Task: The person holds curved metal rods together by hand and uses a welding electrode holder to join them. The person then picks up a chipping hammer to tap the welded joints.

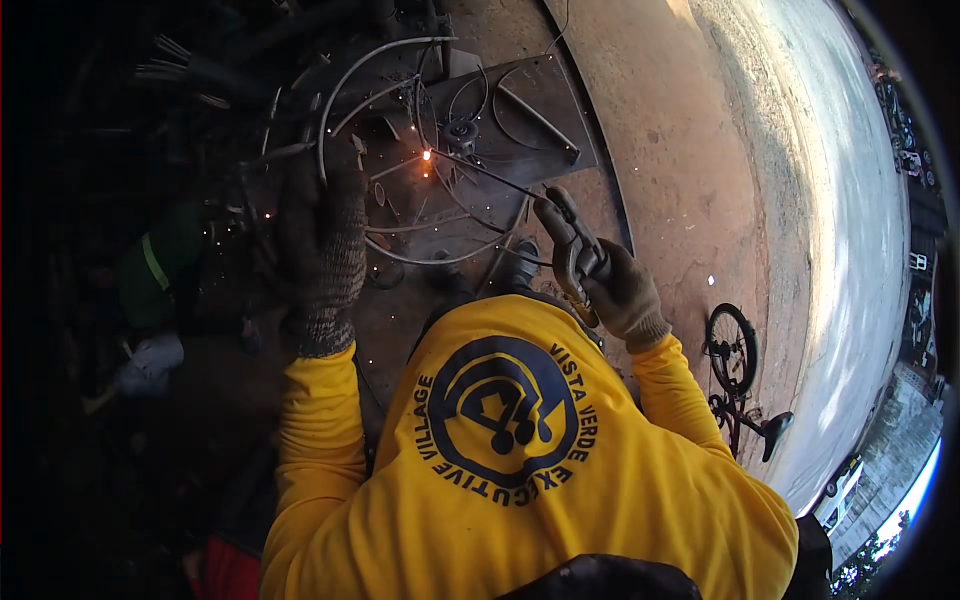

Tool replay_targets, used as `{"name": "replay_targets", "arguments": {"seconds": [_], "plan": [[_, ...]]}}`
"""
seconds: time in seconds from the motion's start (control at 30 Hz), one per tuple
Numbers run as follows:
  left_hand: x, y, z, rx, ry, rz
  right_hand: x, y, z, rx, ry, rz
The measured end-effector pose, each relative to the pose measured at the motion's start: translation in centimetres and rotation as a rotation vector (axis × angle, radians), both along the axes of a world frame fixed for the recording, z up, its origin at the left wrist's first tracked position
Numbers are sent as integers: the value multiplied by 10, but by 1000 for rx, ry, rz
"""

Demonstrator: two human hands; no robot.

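Observation:
In my gloved right hand [622,292] is a welding electrode holder [572,240], with my fingers closed around its handle. A thin welding rod [497,180] runs from its jaw to a bright orange arc [427,156], where sparks fly off. The arc sits among the bent rods of a round metal frame [334,97]. My left hand [338,240], in a knitted glove, is closed at the left side of this frame's hoop. Deep shadow hides most of its fingers.
A flat steel plate [590,200] lies beneath the frame. On it rest a metal tube [537,117] and a round dark part [460,134]. My shoes [522,262] are close by. A bicycle [733,352] lies at right; a person in dark green [160,258] is at left.

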State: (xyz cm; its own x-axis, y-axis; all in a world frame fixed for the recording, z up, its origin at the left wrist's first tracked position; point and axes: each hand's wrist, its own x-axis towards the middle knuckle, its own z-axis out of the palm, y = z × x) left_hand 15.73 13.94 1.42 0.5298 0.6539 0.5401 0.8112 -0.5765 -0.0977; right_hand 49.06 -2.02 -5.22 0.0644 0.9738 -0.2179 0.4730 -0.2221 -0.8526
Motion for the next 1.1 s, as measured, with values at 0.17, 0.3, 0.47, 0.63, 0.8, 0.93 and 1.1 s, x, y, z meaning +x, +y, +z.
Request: {"name": "replay_targets", "arguments": {"seconds": [0.17, 0.3, 0.47, 0.63, 0.8, 0.93, 1.1], "plan": [[-2, 1, -5, -62, -113, 2, 1, 0, -2, -53, -15, 1], [13, -3, 1, -554, -731, 90, 1, 1, 0, -52, -16, -1], [24, -7, 13, -644, -798, 146, 1, 2, 3, -53, -29, 11], [30, -10, 26, -658, -727, 248, 1, 1, 2, -70, -26, 0], [29, -9, 24, -652, -739, 246, 0, 2, 4, -79, -22, 2], [30, -11, 24, -621, -782, 209, 0, 2, 5, -103, -57, 14], [34, -12, 32, -629, -675, 263, 0, 2, 4, -78, -60, 16]]}}
